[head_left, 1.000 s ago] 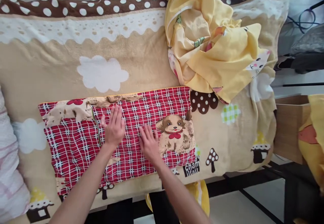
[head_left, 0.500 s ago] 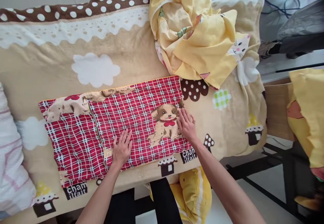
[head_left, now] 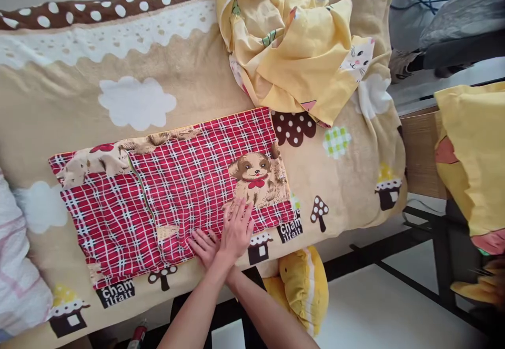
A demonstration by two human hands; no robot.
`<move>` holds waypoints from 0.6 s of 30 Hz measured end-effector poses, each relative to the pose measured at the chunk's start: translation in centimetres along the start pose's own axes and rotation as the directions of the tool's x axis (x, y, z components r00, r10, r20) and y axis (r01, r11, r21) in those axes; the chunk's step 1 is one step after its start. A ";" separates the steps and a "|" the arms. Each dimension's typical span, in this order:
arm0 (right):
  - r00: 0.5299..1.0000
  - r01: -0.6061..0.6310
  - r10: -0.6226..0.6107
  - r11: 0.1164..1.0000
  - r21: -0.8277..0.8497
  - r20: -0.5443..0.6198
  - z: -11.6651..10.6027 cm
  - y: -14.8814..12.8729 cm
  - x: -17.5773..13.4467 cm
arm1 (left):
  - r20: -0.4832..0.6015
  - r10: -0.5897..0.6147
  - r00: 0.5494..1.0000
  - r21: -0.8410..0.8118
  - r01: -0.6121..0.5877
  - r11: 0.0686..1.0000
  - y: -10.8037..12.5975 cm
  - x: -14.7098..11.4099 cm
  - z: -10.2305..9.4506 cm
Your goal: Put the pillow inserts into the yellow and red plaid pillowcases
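Observation:
A red plaid pillowcase printed with puppies lies flat on a beige blanket; a slit runs across it left of the middle. My forearms cross at the wrists over its near edge. My left hand rests on the cloth just below the sitting puppy, fingers stretched out and flat. Partly under the left wrist, my right hand lies on the near edge with its fingers apart. The cloth is slightly rumpled beside the right fingertips. Neither hand grips anything.
Bunched yellow fabric with animal prints lies on the beige blanket beyond the pillowcase. White bedding is at the left. A yellow cushion sits below the near edge. More yellow cloth hangs at the right, near another person's leg.
My right hand has swept left from the puppy end to the near edge. My left hand has moved right, crossing over the right wrist. The view has shifted slightly.

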State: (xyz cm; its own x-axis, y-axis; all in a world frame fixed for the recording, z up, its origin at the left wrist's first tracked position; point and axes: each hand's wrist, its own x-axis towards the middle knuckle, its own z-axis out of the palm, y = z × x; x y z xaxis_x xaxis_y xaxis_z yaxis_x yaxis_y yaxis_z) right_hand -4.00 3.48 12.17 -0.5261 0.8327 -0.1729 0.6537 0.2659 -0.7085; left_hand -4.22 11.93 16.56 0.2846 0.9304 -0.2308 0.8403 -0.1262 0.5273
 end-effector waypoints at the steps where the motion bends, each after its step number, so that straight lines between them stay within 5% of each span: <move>1: 0.996 0.077 -0.077 0.997 -0.006 0.036 -0.1 0.0 -0.1 | 0.045 0.018 0.999 0.019 -0.019 1.000 -0.6 -0.1 0.3; 3: 0.981 0.179 -0.177 0.984 -0.019 0.081 -1.5 1.5 -0.5 | 0.093 0.006 0.996 0.071 -0.013 0.997 -2.9 -0.7 0.7; 5: 0.986 0.149 -0.143 0.986 -0.071 0.083 -4.3 4.7 -1.5 | 0.113 -0.008 0.994 0.124 -0.006 0.992 -6.1 -1.8 0.5; 8: 0.994 -0.106 0.105 0.956 -0.274 -0.016 -9.4 10.7 -4.1 | 0.088 -0.016 0.996 0.186 -0.001 0.983 -10.5 -4.2 -0.2; 12: 0.900 -0.428 0.333 0.799 -0.423 -0.283 -14.4 16.6 -7.7 | -0.080 -0.047 0.996 0.236 0.065 0.970 -13.3 -7.4 -0.4; 15: 0.856 -0.496 0.353 0.767 -0.406 -0.378 -14.9 17.2 -7.6 | -0.173 -0.062 0.983 0.186 0.094 0.978 -13.0 -8.5 0.0; 18: 0.790 -0.568 0.402 0.764 -0.306 -0.464 -12.3 14.4 -4.2 | -0.236 -0.117 0.965 0.122 0.149 0.981 -11.6 -7.9 0.1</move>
State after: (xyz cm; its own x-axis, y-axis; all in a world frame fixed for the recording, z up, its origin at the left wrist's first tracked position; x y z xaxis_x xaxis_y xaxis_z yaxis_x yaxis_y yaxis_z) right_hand 14.32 9.81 11.08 0.0994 0.9896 -0.1039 0.9648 -0.1214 -0.2334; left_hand -16.20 5.99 12.21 0.0670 0.9935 -0.0916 0.9232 -0.0269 0.3834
